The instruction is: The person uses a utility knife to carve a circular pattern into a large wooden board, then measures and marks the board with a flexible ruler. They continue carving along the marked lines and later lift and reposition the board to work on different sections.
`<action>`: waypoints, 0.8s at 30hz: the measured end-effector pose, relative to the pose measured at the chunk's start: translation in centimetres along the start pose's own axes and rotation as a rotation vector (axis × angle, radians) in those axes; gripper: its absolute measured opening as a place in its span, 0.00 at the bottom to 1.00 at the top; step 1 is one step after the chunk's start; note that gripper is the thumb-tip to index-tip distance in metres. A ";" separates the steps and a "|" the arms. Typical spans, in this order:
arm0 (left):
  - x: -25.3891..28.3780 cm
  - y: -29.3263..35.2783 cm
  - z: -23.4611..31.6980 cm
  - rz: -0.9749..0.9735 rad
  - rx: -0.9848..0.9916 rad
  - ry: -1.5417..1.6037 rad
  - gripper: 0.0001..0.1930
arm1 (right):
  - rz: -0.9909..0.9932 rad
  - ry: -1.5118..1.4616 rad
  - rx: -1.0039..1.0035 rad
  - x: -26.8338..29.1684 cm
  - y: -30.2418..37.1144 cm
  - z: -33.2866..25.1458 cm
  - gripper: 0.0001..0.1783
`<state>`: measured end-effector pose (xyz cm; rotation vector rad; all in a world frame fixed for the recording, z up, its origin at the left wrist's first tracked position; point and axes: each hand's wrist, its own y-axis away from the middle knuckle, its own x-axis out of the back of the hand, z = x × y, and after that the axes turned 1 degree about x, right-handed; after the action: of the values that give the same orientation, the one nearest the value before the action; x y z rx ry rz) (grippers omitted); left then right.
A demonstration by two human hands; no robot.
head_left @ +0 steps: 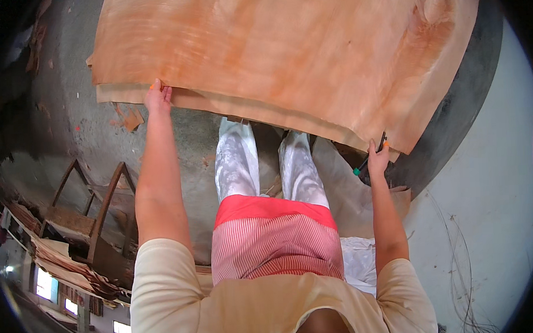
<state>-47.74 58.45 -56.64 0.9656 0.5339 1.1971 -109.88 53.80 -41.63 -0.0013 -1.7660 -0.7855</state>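
A large, thin, reddish-tan wood veneer sheet [272, 45] lies over a paler sheet [124, 93], whose near edge shows beneath it. At the left end of the near edge, my left hand [158, 97] is closed with the sheet's edge between thumb and fingers. By the right near corner, my right hand [378, 160] is closed round a slim black tool [364, 163] with a green end. Its dark tip touches or overlaps the sheet's edge; its exact kind is unclear. Something orange shows at each hand's fingertips.
Below the sheet's near edge are my legs [236, 162] in white-and-grey trousers. Veneer scraps [132, 120] lie on the grey floor at left. A rusty frame [94, 218] stands lower left beside stacked sheets [66, 261]. To the right is a pale wall [485, 203] with loose wires [461, 265].
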 end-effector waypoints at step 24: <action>-8.8 19.6 -12.1 -0.521 -1.260 -1.731 0.26 | 0.393 -0.567 -0.315 -2.8 6.2 8.9 0.29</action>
<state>-70.41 55.33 -47.43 0.3611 -1.1863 -0.1783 -114.10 64.14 -42.07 -0.8275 -2.0496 -0.8084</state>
